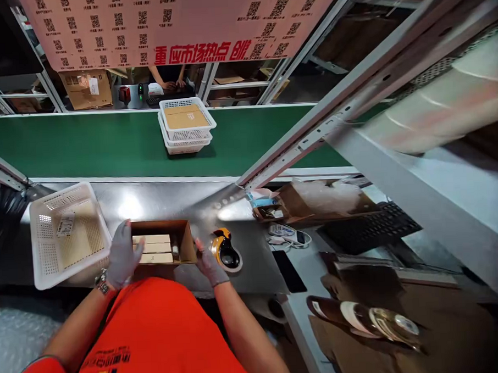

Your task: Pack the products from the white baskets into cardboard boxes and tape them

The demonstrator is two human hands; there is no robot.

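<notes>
An open cardboard box [187, 241] stands on the metal bench close to my body. Inside it, several cream-coloured small boxes [155, 248] are stacked toward the left, with a small object I cannot make out beside them. My left hand [123, 257], in a grey glove with bare fingertips, grips the box's left wall, its thumb reaching over the edge. On the other side, my gloved right hand [211, 266] holds the right wall at the near corner. Just right of that hand lies a yellow and black tape dispenser [226, 252].
A white plastic basket [39, 239] with a label inside stands at left. Beyond runs a green conveyor belt [107, 146] with stacked white baskets [187, 148]. At right are a phone [289, 271], a keyboard [372, 225] and a metal post [297, 146]. Another person's hands [169, 85] show across the belt.
</notes>
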